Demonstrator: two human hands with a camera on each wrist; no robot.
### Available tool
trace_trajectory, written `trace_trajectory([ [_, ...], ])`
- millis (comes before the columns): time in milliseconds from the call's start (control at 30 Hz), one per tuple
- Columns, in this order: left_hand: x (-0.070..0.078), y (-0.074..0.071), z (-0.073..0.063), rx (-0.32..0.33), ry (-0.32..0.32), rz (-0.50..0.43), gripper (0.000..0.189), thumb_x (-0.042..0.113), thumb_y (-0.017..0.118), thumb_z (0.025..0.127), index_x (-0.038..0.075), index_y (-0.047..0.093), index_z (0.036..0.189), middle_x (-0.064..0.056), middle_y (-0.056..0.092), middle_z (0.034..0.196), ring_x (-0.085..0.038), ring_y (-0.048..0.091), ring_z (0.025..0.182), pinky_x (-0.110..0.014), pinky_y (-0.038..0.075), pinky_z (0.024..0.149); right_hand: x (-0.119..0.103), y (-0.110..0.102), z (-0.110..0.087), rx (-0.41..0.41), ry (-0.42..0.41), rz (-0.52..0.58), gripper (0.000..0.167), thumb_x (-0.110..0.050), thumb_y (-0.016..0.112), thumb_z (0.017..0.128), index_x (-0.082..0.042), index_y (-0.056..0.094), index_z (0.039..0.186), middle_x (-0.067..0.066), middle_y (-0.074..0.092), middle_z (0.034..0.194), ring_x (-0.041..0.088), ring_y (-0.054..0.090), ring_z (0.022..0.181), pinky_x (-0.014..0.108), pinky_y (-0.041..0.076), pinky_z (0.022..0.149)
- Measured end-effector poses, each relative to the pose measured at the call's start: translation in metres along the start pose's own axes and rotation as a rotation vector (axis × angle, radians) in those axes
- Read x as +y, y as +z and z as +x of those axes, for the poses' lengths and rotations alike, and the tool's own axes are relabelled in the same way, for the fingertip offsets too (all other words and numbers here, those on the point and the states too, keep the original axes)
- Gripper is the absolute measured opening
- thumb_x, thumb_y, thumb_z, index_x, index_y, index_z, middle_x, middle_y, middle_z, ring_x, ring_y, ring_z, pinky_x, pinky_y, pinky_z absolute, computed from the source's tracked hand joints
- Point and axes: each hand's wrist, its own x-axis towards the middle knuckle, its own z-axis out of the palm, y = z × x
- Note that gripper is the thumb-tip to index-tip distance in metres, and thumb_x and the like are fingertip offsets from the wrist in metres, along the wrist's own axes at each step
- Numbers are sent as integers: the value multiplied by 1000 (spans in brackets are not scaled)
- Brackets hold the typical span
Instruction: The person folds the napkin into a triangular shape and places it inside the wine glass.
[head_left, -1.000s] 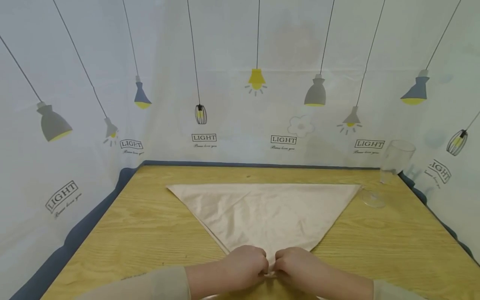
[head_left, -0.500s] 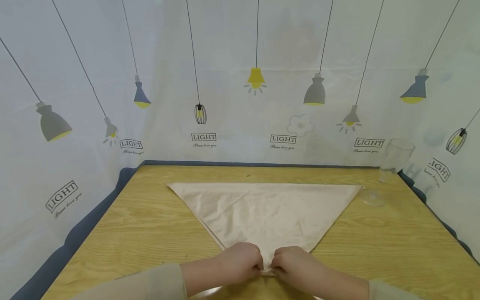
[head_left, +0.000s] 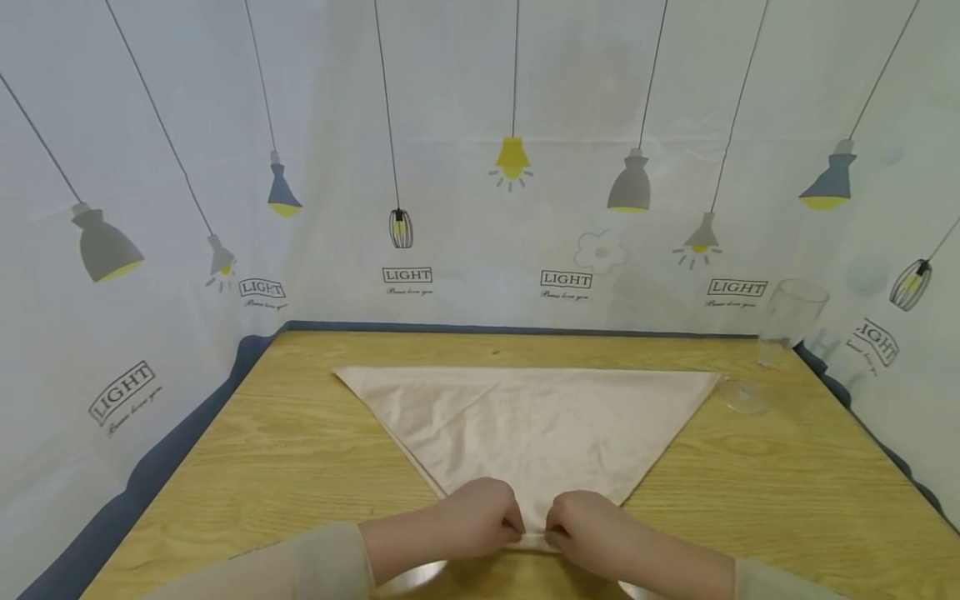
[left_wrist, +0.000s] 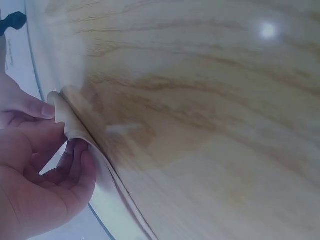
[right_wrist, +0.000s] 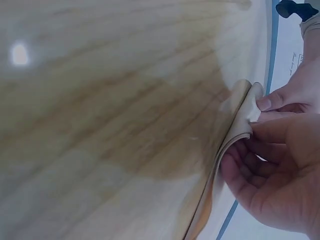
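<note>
A pale pink cloth napkin (head_left: pixel 540 433), folded into a triangle, lies on the wooden table with its long straight edge away from me. Its near tip is turned up into a narrow fold (head_left: pixel 534 542). My left hand (head_left: pixel 480 517) pinches this fold on the left and my right hand (head_left: pixel 592 529) pinches it on the right, a small gap between them. In the left wrist view, the left hand (left_wrist: pixel 50 175) has thumb and fingers around the rolled edge of the napkin (left_wrist: pixel 75 125). The right wrist view shows the right hand (right_wrist: pixel 280 170) gripping the napkin (right_wrist: pixel 240 127) likewise.
A clear stemmed glass (head_left: pixel 791 321) stands at the back right of the table (head_left: pixel 300 467), its base close to the napkin's right corner. A white curtain (head_left: pixel 465 100) printed with lamps surrounds the table's back and sides.
Both hands have shifted slightly and moved a little apart, so more of the turned-up fold shows between them. The napkin's far edge and the glass stay in place.
</note>
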Motion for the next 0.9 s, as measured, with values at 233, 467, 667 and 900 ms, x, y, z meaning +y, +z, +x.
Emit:
trace_trajectory([
  [233,-3,0,5,-15,-100,-32,7,12,79,80,18,80,82,13,71,77,6,60,71,-9,45,65,0,-8,4,-108,134,142,26,-9,68,89,-12,64,64,-9,52,56,4,42,50,23,42,51],
  [467,3,0,9,-41,-107,29,13,15,83,77,20,70,74,17,60,67,3,53,63,-13,43,63,-7,-12,5,-92,171,91,26,-13,75,84,-13,61,61,-9,51,56,5,43,51,24,42,51],
  [667,9,-1,7,-50,-81,62,12,13,82,78,19,72,76,16,62,69,2,55,65,-12,44,61,-11,-10,1,-62,221,61,33,-15,77,81,-16,54,58,-8,46,52,7,39,48,24,37,46],
  [900,10,1,4,3,7,236,12,17,83,75,22,72,71,17,58,66,3,50,61,-11,40,58,-5,-3,4,16,20,-14,26,-3,76,76,-16,57,64,-12,43,62,2,36,55,19,37,53],
])
